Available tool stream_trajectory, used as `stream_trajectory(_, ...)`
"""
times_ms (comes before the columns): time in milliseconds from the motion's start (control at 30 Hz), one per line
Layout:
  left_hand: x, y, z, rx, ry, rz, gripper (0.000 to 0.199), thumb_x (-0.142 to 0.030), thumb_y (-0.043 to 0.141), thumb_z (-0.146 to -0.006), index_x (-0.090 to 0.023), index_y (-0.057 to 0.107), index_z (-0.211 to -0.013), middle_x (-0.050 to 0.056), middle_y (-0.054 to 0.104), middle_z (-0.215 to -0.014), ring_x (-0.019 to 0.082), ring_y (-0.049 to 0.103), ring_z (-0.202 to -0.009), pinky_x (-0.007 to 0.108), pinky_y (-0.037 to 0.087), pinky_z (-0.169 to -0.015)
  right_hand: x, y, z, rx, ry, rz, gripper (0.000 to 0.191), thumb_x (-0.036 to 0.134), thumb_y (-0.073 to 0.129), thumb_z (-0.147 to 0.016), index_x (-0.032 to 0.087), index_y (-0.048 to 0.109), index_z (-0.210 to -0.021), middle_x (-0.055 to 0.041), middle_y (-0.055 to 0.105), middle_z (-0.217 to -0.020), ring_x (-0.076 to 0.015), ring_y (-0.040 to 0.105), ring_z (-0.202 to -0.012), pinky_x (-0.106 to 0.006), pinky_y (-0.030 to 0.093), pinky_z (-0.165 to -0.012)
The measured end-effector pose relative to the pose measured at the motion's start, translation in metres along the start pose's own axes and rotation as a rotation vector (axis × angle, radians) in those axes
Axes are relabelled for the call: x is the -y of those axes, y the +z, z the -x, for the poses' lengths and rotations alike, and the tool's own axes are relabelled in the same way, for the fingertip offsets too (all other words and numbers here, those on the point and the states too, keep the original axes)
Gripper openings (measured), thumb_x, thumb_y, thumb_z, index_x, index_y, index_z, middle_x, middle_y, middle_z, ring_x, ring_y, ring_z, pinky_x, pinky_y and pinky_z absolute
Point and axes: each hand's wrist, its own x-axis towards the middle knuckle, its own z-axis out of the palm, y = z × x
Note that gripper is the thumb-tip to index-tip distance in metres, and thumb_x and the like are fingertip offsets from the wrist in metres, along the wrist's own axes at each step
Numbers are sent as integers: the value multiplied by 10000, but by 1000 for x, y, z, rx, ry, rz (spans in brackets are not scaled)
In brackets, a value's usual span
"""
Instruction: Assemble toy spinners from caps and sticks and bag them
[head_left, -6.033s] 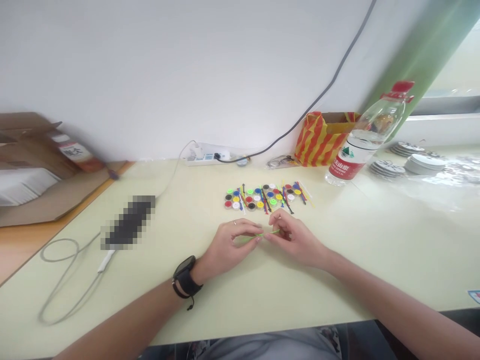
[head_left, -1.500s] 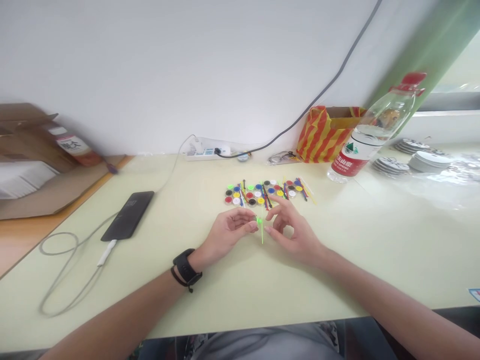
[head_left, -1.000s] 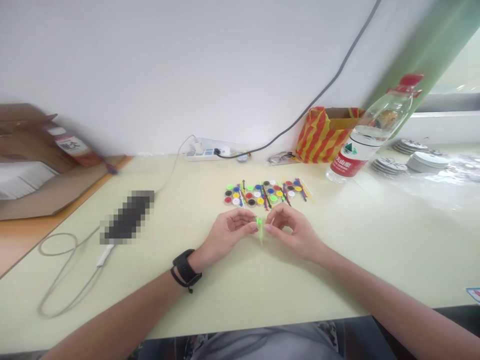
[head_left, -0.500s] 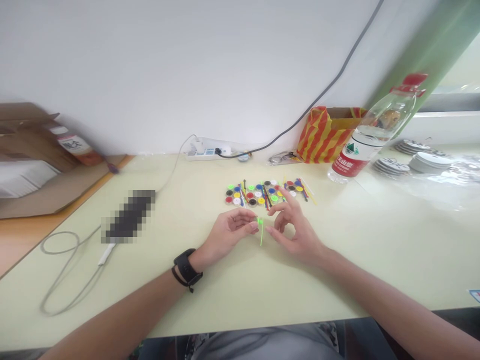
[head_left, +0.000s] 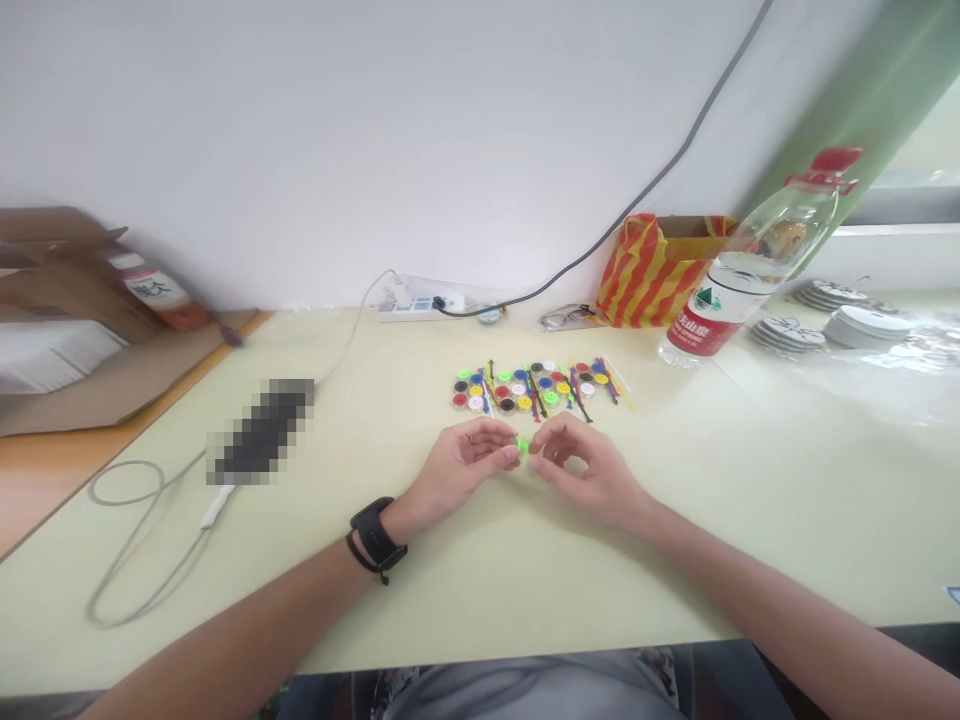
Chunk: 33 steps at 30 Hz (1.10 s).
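Observation:
A small bright green piece (head_left: 523, 447) is between the fingertips of both hands, above the pale table. My left hand (head_left: 472, 460), with a black watch on its wrist, pinches the piece from the left. From the right, my right hand (head_left: 581, 465) brings thumb and index finger to the piece, its other fingers curled; whether it grips the piece or a thin part of it is too small to tell. Just beyond the hands lie coloured round pieces (head_left: 517, 390) in rows, with thin coloured sticks (head_left: 536, 392) among them.
A large water bottle (head_left: 724, 300) and a red-yellow striped bag (head_left: 645, 270) stand at the back right, near stacked discs (head_left: 866, 325). A power strip (head_left: 420, 305) lies by the wall. To the left are a blurred dark object (head_left: 262, 435) with a cable, and a cardboard box (head_left: 67, 260).
The fingers of my right hand have closed in and its index finger has come down to the green piece. The thin green stick that hung between the hands no longer shows.

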Motion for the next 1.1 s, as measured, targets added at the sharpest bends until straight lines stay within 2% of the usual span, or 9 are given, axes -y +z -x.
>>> stream_trajectory(200, -2, 1, 1, 16, -10, -8, 301, -332, 802, -843, -146, 697, -1056, 75, 717, -1006, 180, 707, -883, 319, 576, -852, -5, 0, 1, 10, -16, 81, 133, 259, 632, -925, 242, 612, -1055, -37, 666, -997, -151, 646, -784, -283, 545, -669)
stream_trajectory(333, -3, 1, 2, 37, -42, -29, 336, -359, 805, -837, -153, 698, -1080, 93, 739, -1038, 210, 721, -929, 354, 573, -892, -5, 0, 2, 30, -48, 193, 112, 268, 589, -956, 245, 629, -1059, -44, 685, -966, -166, 636, -782, -296, 532, -661)
stream_trajectory(500, -3, 3, 2, 52, -67, -18, 348, -383, 812, -826, -151, 696, -1057, 93, 758, -978, 210, 727, -880, 358, 580, -853, -6, -2, 2, 12, -119, 277, 93, 288, 564, -981, 238, 627, -1029, -50, 665, -915, -173, 598, -758, -316, 506, -671)
stream_trajectory(600, -3, 2, 2, 73, -80, -30, 337, -384, 811, -827, -157, 701, -1050, 85, 763, -963, 206, 730, -875, 353, 577, -854, -5, -3, 1, 4, -128, 263, 79, 294, 566, -984, 233, 613, -1000, -46, 645, -902, -170, 581, -759, -313, 496, -678)
stream_trajectory(733, -1, 0, 2, 102, -86, -77, 343, -377, 805, -836, -152, 718, -1079, 94, 768, -985, 210, 729, -907, 339, 568, -866, -1, -4, 0, 31, -47, 171, 119, 332, 556, -997, 225, 604, -974, -29, 643, -866, -158, 590, -750, -290, 500, -670)
stream_trajectory(967, 6, -2, 1, 47, -66, -94, 363, -391, 803, -833, -158, 735, -1103, 112, 762, -1102, 245, 724, -988, 378, 571, -907, -6, -5, -2, 49, 41, 63, 164, 376, 617, -958, 220, 642, -1001, -28, 677, -843, -167, 626, -755, -286, 522, -662)
stream_trajectory(1100, -1, 0, 2, 114, -67, -90, 373, -383, 810, -824, -153, 730, -1107, 123, 765, -1090, 268, 721, -1038, 413, 554, -970, -4, -1, 0, 48, 37, 64, 149, 347, 638, -939, 220, 667, -1012, -26, 681, -828, -165, 625, -738, -283, 518, -649)
